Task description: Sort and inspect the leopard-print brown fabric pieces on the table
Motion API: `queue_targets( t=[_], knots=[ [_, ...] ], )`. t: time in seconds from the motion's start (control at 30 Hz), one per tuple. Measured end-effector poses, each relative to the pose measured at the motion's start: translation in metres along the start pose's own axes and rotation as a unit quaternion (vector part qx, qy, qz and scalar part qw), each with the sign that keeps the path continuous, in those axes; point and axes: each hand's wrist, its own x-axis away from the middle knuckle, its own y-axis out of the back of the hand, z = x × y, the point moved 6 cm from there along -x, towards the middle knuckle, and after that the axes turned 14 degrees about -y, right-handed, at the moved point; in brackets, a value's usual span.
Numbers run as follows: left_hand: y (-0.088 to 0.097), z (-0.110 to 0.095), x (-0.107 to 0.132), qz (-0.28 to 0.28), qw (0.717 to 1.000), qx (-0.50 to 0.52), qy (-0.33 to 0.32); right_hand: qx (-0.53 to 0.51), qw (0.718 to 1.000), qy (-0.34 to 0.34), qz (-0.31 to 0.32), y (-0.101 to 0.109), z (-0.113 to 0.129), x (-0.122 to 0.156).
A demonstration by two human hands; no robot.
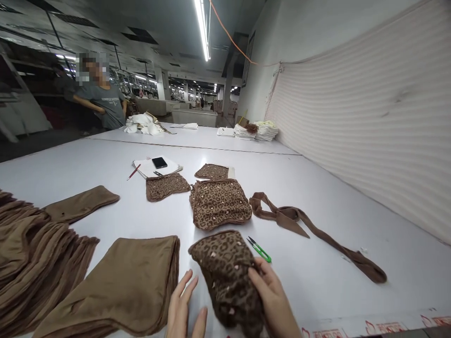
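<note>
A stack of leopard-print fabric pieces lies on the white table right in front of me. My right hand rests on its right side, fingers pinching the fabric edge. My left hand lies flat with fingers spread on the table just left of that stack, beside a pile of plain brown fabric pieces. Green thread snips lie just beyond my right hand.
More leopard-print stacks sit mid-table, with a brown strap to the right. A larger brown pile lies at left. A phone on a notepad, a red pen. A person stands far left.
</note>
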Motion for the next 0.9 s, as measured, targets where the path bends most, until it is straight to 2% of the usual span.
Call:
queue_targets(
  t=[0.1, 0.17, 0.2, 0.27, 0.37, 0.47, 0.57, 0.7, 0.8, 0.9],
  knots=[
    [-0.013, 0.005, -0.003, 0.037, 0.996, 0.038, 0.071, 0.026, 0.998, -0.041, -0.048, 0.036, -0.001, -0.006],
    [-0.025, 0.015, -0.001, 0.081, 0.992, 0.024, 0.089, 0.057, 0.995, -0.061, -0.06, 0.054, -0.008, -0.008],
    [-0.032, 0.018, 0.0, 0.108, 0.991, -0.001, 0.073, 0.06, 0.994, -0.067, -0.061, 0.06, -0.011, -0.008],
    [-0.042, 0.022, 0.001, 0.159, 0.984, -0.075, 0.0, 0.063, 0.994, -0.069, -0.06, 0.069, -0.015, -0.007],
    [-0.052, 0.018, 0.006, 0.209, 0.95, -0.191, -0.133, 0.058, 0.994, -0.07, -0.051, 0.075, -0.018, -0.005],
    [-0.052, 0.012, 0.008, 0.211, 0.924, -0.253, -0.192, 0.057, 0.994, -0.087, -0.03, 0.079, -0.023, -0.004],
    [-0.05, 0.009, 0.009, 0.206, 0.916, -0.278, -0.204, 0.061, 0.995, -0.082, -0.005, 0.081, -0.025, -0.002],
    [-0.048, 0.009, 0.011, 0.198, 0.904, -0.304, -0.227, 0.083, 0.994, -0.054, -0.034, 0.085, -0.021, 0.0],
    [-0.044, 0.012, 0.013, 0.194, 0.899, -0.33, -0.214, 0.109, 0.991, -0.045, -0.058, 0.089, -0.022, -0.002],
    [-0.036, 0.009, 0.017, 0.193, 0.903, -0.329, -0.197, 0.134, 0.988, -0.054, -0.052, 0.091, -0.029, -0.004]
  ],
)
